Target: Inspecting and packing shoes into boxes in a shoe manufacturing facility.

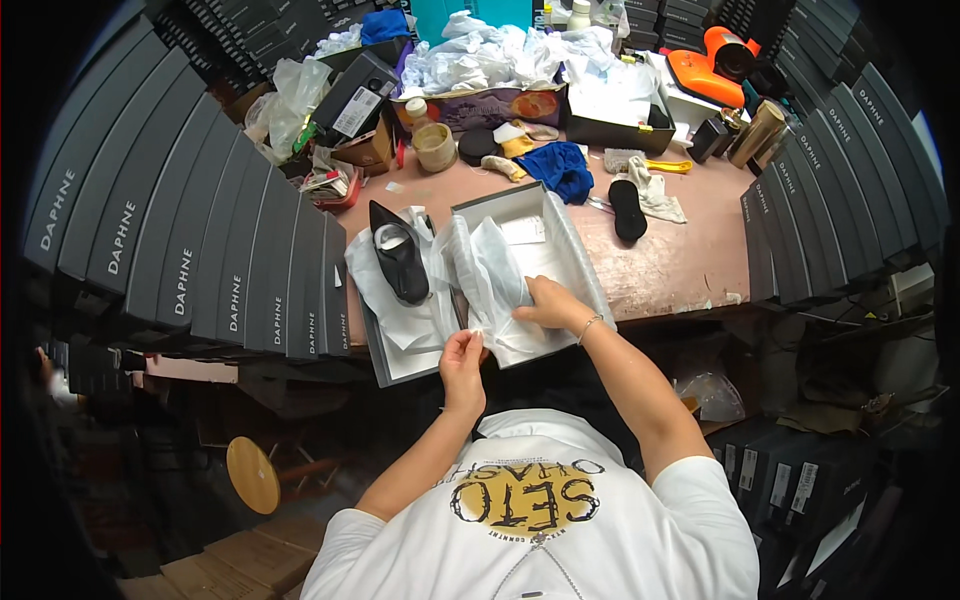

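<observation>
Just over the near edge of an open shoe box (585, 250), my left hand (463, 368) pinches the edge of white tissue paper (490, 250). My right hand (552, 304) reaches inside this box, its fingers closed on the tissue where it bunches into a long wrapped bundle. Whatever lies inside the wrapping is hidden. To the left, a black pointed shoe (402, 262) rests on more white tissue, with pale stuffing showing in its opening. Beneath it is a grey box lid (412, 375), partly overhanging the table's near edge.
Stacked dark shoe boxes (150, 215) wall in the left side, and more boxes (835, 190) line the right. On the pink table (690, 265) are a black brush (628, 210), a blue cloth (560, 172) and a pot (434, 147). Crumpled paper (480, 58) fills a carton behind.
</observation>
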Available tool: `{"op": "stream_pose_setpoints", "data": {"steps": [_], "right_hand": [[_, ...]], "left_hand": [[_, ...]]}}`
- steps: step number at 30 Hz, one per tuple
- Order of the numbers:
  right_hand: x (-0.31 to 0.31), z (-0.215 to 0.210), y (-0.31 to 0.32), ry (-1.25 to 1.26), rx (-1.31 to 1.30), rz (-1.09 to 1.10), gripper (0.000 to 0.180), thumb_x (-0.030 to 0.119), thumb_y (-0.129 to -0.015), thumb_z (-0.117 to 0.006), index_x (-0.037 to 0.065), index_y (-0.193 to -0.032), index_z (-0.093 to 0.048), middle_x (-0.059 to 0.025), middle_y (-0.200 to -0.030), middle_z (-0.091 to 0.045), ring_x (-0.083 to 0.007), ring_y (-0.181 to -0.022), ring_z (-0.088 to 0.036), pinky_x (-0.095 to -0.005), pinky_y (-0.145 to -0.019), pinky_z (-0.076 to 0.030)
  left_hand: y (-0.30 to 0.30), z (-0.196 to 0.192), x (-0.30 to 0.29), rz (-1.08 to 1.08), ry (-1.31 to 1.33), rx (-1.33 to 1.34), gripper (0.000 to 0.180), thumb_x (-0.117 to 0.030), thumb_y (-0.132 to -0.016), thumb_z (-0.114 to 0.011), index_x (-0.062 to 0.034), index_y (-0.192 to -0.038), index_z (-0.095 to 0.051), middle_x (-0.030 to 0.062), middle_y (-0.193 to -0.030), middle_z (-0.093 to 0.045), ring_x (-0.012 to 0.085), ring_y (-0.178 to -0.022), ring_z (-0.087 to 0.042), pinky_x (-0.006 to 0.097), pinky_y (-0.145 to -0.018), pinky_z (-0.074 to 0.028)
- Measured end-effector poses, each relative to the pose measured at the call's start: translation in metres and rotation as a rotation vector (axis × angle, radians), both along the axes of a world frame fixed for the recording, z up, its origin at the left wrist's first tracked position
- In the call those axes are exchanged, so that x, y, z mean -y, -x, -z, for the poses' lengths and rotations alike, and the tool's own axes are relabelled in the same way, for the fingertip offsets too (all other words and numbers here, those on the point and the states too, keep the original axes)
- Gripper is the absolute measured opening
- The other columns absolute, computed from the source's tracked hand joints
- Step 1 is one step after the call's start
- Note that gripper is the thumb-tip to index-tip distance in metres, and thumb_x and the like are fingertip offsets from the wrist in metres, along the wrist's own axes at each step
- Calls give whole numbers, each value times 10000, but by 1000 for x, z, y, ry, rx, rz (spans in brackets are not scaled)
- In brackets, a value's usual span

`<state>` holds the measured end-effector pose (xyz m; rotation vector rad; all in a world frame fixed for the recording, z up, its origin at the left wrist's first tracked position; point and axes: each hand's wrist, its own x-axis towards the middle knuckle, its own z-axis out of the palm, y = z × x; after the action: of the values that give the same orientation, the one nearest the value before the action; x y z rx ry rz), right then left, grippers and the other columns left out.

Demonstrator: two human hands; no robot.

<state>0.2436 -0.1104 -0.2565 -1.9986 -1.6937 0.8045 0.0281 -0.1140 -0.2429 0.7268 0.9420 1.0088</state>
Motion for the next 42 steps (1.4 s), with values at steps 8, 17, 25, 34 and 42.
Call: {"op": "stream_pose_setpoints", "data": {"steps": [8, 17, 25, 34, 42], "right_hand": [[5, 33, 13, -114, 355, -135, 413, 326, -850, -592, 40, -1146, -567, -213, -1066, -629, -363, -896, -628, -424, -799, -501], [47, -122, -13, -794, -720, 620, 346, 94, -990, -409, -50, -1296, -482, -162, -1251, -558, -224, -1179, -527, -350, -1005, -424], [30, -17, 26, 60, -155, 46, 691, 303, -916, -599, -54, -1425, -296, -333, -1389, -389, -433, -1295, -400, -436, -1077, -333], [-52, -105, 98, -301, -349, -222, 893, 402, -702, -817, 95, -1420, -384, -339, -1473, -219, -518, -1312, -331, -460, -1072, -347], [19, -88, 34, -408, -1110, 283, 594, 272, -772, -677, -78, -1232, -542, -203, -1386, -448, -295, -1042, -635, -387, -722, -600]], "left_hand": [[-17, -23, -1, 613, -1332, -570, 115, -103, -809, -682, -42, -905, -673, 213, -1135, -609, 378, -1092, -581, 467, -1064, -343], [-66, -50, -49, 774, -1343, -1011, 462, -83, -862, -580, -3, -1306, -480, 240, -1416, -410, 390, -1373, -318, 461, -1104, -299], [11, -61, -105, -165, -1017, -809, 534, -82, -875, -589, 27, -1363, -401, 239, -1423, -367, 372, -1333, -365, 429, -1094, -317], [23, -31, -111, 87, -72, 12, 452, -121, -901, -543, -63, -1340, -452, 81, -1179, -577, 189, -1060, -581, 318, -902, -481], [24, -78, -214, 286, -661, -994, 655, -207, -862, -682, -61, -1424, -377, 119, -925, -671, 175, -801, -657, 324, -675, -510]]}}
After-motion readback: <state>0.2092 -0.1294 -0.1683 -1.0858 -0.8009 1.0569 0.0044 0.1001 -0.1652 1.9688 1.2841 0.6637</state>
